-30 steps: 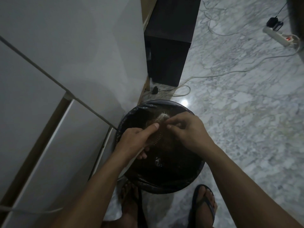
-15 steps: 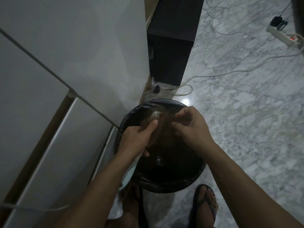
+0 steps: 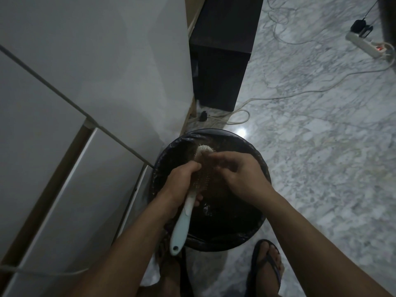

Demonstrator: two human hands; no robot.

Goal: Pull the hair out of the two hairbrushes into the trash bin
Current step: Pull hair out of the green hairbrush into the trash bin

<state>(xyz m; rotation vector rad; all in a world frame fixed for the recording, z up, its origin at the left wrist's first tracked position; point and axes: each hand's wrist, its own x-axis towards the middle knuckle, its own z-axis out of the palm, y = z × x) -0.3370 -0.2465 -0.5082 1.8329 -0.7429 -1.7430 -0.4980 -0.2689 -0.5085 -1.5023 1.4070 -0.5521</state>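
Over the black-lined trash bin (image 3: 260,229) on the marble floor, the left hand (image 3: 181,185) is gripping a pale hairbrush (image 3: 194,183), its fingers curled around the neck. The right hand (image 3: 240,175) is pinching at the bristles near the head. Hair looks partly removed; a second brush is not visible, so work likely remains.
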